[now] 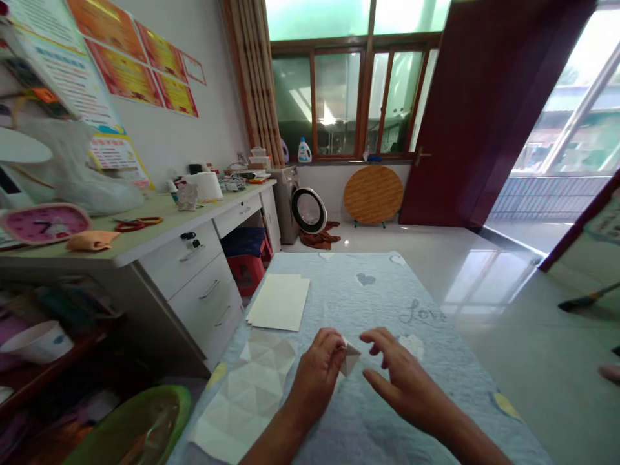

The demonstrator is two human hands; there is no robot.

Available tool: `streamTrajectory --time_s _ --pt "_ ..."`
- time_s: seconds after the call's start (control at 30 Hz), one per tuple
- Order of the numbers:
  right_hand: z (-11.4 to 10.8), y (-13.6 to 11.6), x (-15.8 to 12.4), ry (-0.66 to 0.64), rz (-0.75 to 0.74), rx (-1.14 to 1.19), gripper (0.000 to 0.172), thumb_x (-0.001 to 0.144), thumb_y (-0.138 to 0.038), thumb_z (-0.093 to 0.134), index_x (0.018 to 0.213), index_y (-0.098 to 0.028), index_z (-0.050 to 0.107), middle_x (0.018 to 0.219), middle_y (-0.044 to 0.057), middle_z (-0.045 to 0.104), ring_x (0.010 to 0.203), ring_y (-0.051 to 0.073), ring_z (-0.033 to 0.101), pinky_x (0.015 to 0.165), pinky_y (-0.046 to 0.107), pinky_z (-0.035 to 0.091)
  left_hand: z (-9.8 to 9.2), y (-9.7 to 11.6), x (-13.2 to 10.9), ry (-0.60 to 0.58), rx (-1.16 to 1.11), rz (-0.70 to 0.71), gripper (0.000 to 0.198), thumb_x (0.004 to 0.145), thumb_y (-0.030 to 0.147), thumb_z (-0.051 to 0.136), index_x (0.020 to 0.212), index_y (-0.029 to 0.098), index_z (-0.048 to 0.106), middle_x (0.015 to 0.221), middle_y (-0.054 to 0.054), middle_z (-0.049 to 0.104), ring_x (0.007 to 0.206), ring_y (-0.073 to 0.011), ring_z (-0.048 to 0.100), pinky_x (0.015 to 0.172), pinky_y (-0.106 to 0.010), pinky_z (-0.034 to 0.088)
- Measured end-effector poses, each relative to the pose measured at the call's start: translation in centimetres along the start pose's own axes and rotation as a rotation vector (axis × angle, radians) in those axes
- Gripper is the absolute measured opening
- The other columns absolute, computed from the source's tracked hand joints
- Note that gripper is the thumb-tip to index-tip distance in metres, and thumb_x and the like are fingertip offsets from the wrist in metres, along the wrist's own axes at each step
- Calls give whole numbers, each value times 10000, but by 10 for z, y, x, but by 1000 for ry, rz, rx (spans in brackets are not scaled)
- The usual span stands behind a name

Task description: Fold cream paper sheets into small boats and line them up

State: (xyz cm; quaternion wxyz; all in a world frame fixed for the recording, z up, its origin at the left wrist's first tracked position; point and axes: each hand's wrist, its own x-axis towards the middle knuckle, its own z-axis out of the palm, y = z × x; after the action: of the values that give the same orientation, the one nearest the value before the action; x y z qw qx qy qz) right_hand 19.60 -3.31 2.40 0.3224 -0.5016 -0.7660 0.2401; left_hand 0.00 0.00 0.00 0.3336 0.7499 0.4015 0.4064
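Note:
My left hand (317, 371) is closed in a pinch on a small folded paper piece (349, 358), held just above the blue-grey cloth (387, 303) that covers the table. My right hand (402, 378) hovers just right of the paper with fingers spread and slightly curled, holding nothing. A stack of cream paper sheets (279, 301) lies on the cloth ahead and to the left. Nearer me on the left lies a creased sheet with a triangle fold pattern (247, 387).
A white desk with drawers (194, 271) stands on the left, bearing a pink clock (43, 223), scissors (138, 223) and clutter. A green basin (135, 426) sits low left. A washing machine (303, 206), round board (372, 194) and open door (484, 110) lie beyond.

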Motion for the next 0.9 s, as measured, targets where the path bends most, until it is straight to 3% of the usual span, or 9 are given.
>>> streamTrajectory --time_s 0.07,0.17,0.47,0.6,0.9 --pt "12 -3 25 4 -6 44 292 797 -85 560 1054 -221 589 992 41 600 869 175 604 748 300 496 2 0 4 28 -10 2 113 937 206 474 911 213 583 1007 -49 577 952 -191 575 839 -289 452" --pt "24 8 39 29 3 116 89 851 -135 548 845 -206 602 853 14 580 739 148 578 691 280 459 8 -6 9 77 -17 -40 79 914 204 506 921 204 585 946 -42 576 865 -186 573 767 -283 460" --pt "56 56 40 197 68 252 120 842 -177 565 753 -198 643 795 12 549 756 163 548 697 273 422 16 -31 11 47 -74 -126 155 900 219 506 923 211 658 1028 -71 613 996 -218 587 883 -325 466" --pt "60 59 39 182 106 282 148 847 -210 568 739 -199 668 761 11 546 718 159 539 668 266 413 14 -35 11 96 -45 -178 152 866 236 532 860 211 682 983 -67 639 990 -232 592 919 -351 444" --pt "55 60 37 211 157 341 149 844 -271 535 772 -197 643 734 11 577 704 167 541 656 268 414 12 -42 11 133 -199 -320 171 845 266 536 895 183 678 866 -38 667 816 -197 604 753 -286 446"
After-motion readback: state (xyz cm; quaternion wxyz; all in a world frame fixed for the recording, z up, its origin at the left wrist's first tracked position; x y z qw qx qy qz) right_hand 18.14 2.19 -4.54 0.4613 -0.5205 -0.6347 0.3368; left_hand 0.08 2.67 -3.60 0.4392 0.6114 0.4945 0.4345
